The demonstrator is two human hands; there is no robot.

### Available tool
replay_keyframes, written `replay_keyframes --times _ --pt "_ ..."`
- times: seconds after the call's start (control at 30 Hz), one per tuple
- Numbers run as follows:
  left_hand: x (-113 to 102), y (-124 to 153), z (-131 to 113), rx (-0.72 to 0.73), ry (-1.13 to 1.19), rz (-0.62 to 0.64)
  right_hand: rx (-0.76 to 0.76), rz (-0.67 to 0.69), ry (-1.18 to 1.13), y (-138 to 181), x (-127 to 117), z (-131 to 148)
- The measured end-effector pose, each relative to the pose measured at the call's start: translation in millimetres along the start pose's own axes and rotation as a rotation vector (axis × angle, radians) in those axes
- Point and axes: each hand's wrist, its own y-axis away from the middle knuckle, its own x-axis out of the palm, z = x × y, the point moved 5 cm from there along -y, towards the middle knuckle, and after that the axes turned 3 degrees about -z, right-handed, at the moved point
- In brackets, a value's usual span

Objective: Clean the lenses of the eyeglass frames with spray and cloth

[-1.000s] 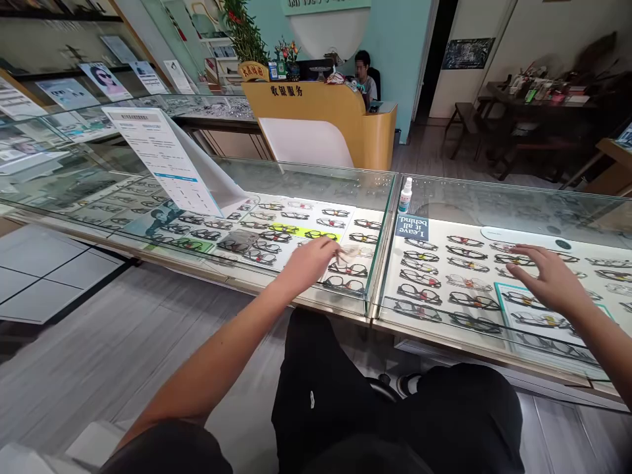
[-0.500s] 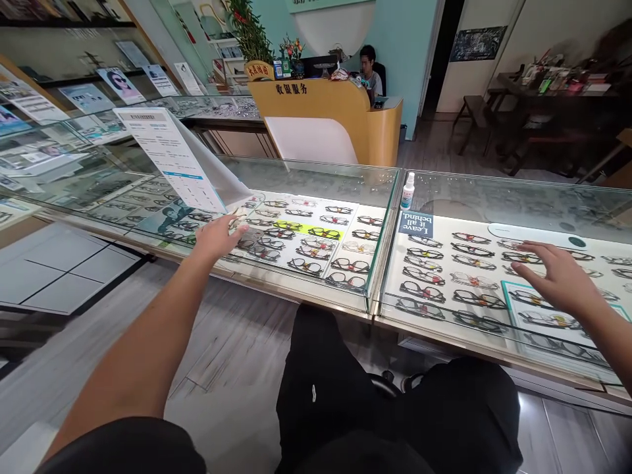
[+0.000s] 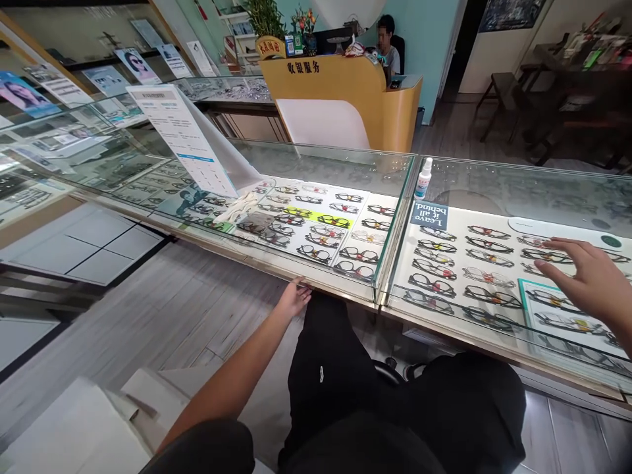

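I sit in front of a glass display counter filled with rows of eyeglass frames. My left hand hangs just below the counter's front edge, fingers loosely curled, holding nothing. My right hand lies flat on the glass top at the right, fingers spread over the glasses beneath. My legs in black trousers reach under the counter.
A slanted sign board stands on the glass at left. A small spray bottle and a dark card sit near the middle seam. Behind are a yellow cashier desk with a seated person, plus chairs at right.
My left hand has come off the glass top, swept left, then dropped to the counter's front edge. My right hand stays on the glass. The view has shifted left.
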Motion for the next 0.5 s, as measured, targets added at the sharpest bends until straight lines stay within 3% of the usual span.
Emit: replay_keyframes --times 0.1,0.23,0.5 --pt "15 -11 20 -0.136 0.031 0.075 0.003 -0.017 -0.043 0 2 -4" --pt "21 -19 31 -0.188 0.09 0.119 0.003 -0.031 -0.081 -1 4 -7" --pt "2 -2 37 -0.19 0.082 0.111 0.018 -0.028 -0.07 -3 8 -16"
